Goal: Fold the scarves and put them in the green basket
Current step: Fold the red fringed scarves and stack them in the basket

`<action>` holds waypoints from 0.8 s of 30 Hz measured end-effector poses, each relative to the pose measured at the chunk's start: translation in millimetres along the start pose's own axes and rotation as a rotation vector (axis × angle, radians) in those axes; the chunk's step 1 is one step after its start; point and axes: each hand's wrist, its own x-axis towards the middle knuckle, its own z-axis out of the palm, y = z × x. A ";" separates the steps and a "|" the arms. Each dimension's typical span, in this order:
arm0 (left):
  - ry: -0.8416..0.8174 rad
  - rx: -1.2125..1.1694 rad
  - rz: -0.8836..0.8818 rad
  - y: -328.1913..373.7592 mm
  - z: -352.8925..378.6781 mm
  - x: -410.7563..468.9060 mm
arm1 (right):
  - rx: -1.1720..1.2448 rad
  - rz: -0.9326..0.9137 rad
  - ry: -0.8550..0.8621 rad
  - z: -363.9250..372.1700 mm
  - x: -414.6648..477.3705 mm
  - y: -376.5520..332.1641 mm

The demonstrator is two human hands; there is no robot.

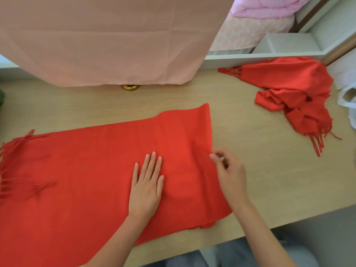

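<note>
**Red scarf flat on the worktop, both hands on it**

Watching through the head cam here. The red scarf (86, 170) is spread flat along the near edge of the worktop (265, 166). It's a bright, plain red with a tassel fringe bunched at its left end and a smooth, straight right end. My left hand (146, 189) lies palm down on it, fingers straight. My right hand (231, 174) has curled fingers pinching the scarf's right edge. A second red scarf (296, 89) sits crumpled toward the far right corner, tassels trailing.
</note>
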 end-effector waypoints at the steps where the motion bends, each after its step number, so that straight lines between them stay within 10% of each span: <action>1: 0.007 -0.041 0.000 -0.9 0.7 0.5 | -0.012 -0.070 -0.064 10.5 -13.8 -7.6; 7: 0.186 -0.286 -0.093 -14.2 -10.6 2.9 | -0.186 -0.243 -0.458 72.4 -83.0 -15.8; 15: 0.115 0.048 -0.203 -36.1 -7.7 2.1 | 0.053 0.035 -0.029 46.5 -17.2 -8.8; 24: 0.043 0.151 -0.177 -35.0 -9.2 2.1 | -0.192 -0.006 -0.263 69.8 25.6 7.6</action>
